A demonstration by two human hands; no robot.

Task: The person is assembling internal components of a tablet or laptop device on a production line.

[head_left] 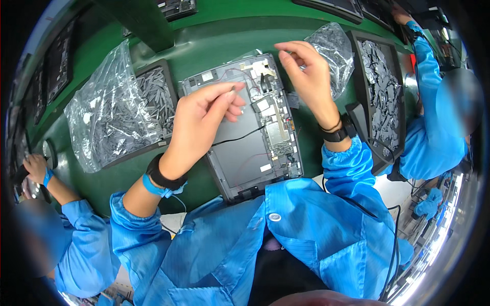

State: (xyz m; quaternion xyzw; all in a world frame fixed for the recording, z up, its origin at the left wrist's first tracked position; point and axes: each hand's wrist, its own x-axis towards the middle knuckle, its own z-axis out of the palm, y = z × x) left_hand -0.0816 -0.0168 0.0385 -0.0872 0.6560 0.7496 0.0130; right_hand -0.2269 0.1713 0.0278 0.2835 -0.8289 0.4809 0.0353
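My left hand (200, 115) is raised over an opened, flat electronic device (240, 160), its thumb and forefinger pinched on a small dark piece (233, 88). The device resembles a tablet or laptop casing; a dark panel fills its left side, and a circuit board (277, 132) with white patches and thin red wires runs down the right. Above the device's upper right corner hovers my right hand (310, 74), forefinger and thumb stretched out slightly apart, with nothing visible between them. A black cable (237, 137) crosses the panel below my left hand.
A tray of dark strips (155, 94) lies left, partly under a clear plastic bag (102, 117). Another bag (334, 56) and a black tray of grey pieces (380, 92) are right. Co-workers in blue sit at both sides (84, 239) (434, 112). A green post (140, 23) stands behind.
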